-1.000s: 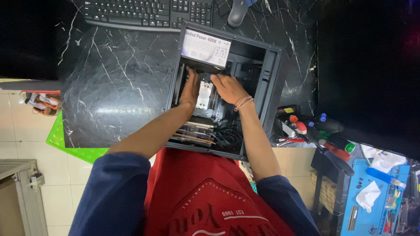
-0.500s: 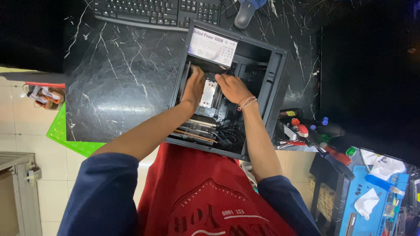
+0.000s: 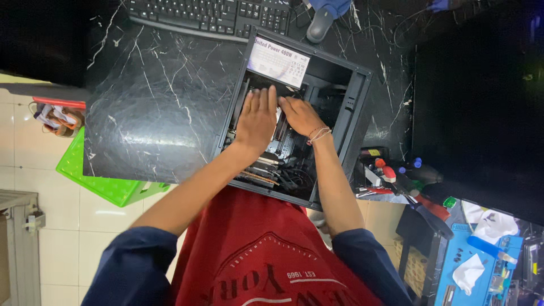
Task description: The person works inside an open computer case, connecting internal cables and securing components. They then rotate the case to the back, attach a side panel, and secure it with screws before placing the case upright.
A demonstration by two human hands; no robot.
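Observation:
An open black computer case [image 3: 358, 107] lies on its side on a black marble table [image 3: 158, 96]. Inside are a power supply with a white label [image 3: 277, 61], a motherboard and a bundle of black cables [image 3: 294, 177]. My left hand [image 3: 258, 118] lies flat with fingers together over the board in the middle of the case. My right hand [image 3: 300, 115] is beside it, fingers curled down onto the same spot; a thin bracelet circles its wrist. What lies under both palms is hidden.
A black keyboard [image 3: 215, 14] and a mouse [image 3: 320, 22] sit at the table's far edge. A green plastic basket [image 3: 99, 178] stands on the tiled floor at left. Screwdrivers and tools [image 3: 396, 173] lie at right, with a blue mat [image 3: 481, 260] below them.
My left hand has flattened and slid over the part that showed between the hands before. The view has shifted slightly; the case sits further right in frame.

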